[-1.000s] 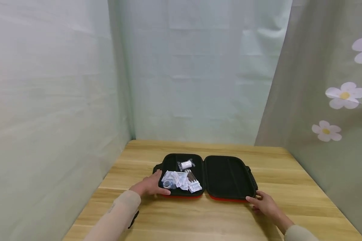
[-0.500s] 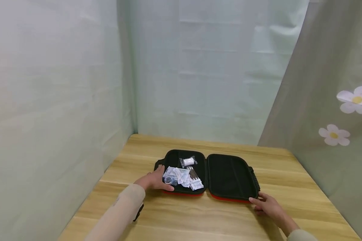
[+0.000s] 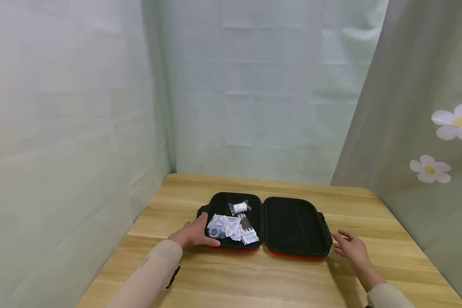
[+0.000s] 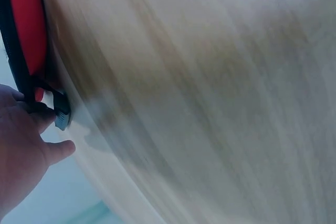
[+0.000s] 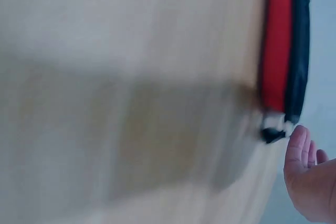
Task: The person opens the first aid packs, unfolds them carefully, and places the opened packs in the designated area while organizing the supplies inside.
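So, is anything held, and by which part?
Left hand touches the case at its left edge; gripping can't be told. Right hand holds nothing.

Small print, a covered edge
From here the packets (image 3: 226, 226) are too small to read; the left hand (image 3: 194, 233) hides some of the case (image 3: 292, 226). Head view's bottom cuts both sleeves (image 3: 148, 276); right wrist view blurs the table (image 5: 131, 35).

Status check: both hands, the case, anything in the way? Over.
Left hand at left edge of open case; right hand beside right edge, contact unclear. Case flat on table, packets in left half. Nothing seen blocking either hand.
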Tool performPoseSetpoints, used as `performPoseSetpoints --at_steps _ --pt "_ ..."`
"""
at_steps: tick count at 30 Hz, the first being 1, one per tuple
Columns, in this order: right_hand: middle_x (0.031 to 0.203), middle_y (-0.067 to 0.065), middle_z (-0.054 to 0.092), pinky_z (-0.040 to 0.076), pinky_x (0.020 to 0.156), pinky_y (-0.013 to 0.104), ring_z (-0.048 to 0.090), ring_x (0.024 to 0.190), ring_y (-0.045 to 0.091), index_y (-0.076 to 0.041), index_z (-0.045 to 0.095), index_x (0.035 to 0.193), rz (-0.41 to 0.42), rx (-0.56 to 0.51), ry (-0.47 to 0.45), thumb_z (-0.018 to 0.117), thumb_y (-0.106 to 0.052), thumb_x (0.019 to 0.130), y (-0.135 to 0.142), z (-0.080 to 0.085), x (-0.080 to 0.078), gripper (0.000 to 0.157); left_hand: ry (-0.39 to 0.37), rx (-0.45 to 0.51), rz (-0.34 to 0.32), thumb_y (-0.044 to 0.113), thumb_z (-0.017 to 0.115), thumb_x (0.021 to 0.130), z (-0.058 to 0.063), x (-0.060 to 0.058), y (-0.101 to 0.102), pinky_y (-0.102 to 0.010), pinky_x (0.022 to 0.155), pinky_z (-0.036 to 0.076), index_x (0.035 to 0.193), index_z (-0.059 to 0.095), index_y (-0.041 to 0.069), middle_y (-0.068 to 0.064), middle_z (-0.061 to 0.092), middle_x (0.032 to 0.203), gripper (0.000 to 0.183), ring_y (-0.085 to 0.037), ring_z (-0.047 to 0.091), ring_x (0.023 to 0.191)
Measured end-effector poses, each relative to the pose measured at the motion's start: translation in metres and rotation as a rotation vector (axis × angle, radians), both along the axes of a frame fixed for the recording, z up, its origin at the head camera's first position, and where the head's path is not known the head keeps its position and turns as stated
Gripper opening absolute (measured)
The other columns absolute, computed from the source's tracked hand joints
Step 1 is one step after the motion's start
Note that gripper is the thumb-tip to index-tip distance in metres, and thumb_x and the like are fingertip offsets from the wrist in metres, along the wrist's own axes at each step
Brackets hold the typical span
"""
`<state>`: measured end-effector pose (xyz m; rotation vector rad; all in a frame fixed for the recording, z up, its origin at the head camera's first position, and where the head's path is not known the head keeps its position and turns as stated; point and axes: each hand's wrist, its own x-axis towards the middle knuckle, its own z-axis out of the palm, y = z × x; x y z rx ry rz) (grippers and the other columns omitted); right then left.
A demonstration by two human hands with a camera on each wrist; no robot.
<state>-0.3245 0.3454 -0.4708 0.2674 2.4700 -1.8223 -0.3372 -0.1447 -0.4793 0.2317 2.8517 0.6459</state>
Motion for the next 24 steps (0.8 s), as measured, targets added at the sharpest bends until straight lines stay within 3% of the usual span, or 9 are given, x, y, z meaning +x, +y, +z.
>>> performPoseSetpoints --at_steps 7,13,21,24 --pt "0.141 0.032 0.045 0.055 0.084 0.028 0.057 0.115 0.037 0.009 0.038 0.145 0.048 0.019 0.073 0.055 -0.04 0.102 -0.039 0.02 -0.024 0.067 -0.036 0.006 0.009 0.064 0.078 0.073 -0.001 -0.002 0.0 -0.066 0.113 0.014 0.154 0.015 -0.01 -0.028 0.016 0.16 0.127 -0.039 0.022 0.147" --pt "0.141 0.027 0.048 0.051 0.095 0.042 0.053 0.123 0.039 0.004 0.044 0.145 0.185 0.064 0.158 0.06 -0.033 0.101 -0.092 0.031 -0.051 0.059 -0.04 -0.022 0.015 0.067 0.077 0.072 -0.001 -0.005 -0.003 -0.064 0.113 0.016 0.154 0.014 -0.009 -0.027 0.017 0.16 0.129 -0.038 0.023 0.146" --pt "0.132 0.021 0.059 0.048 0.095 0.052 0.058 0.118 0.037 -0.001 0.055 0.139 0.39 0.376 0.323 0.068 -0.022 0.096 -0.149 0.027 -0.092 0.05 -0.052 -0.005 0.012 0.065 0.079 0.071 0.0 -0.002 -0.001 -0.063 0.114 0.014 0.154 0.016 -0.009 -0.026 0.02 0.16 0.127 -0.038 0.025 0.146" --pt "0.134 0.018 0.059 0.047 0.097 0.054 0.057 0.12 0.036 -0.004 0.058 0.137 0.452 0.425 0.35 0.07 -0.02 0.094 -0.166 0.024 -0.11 0.047 -0.04 -0.02 0.006 0.067 0.078 0.07 0.0 -0.003 0.002 -0.062 0.115 0.014 0.154 0.017 -0.007 -0.024 0.022 0.16 0.127 -0.038 0.026 0.146"
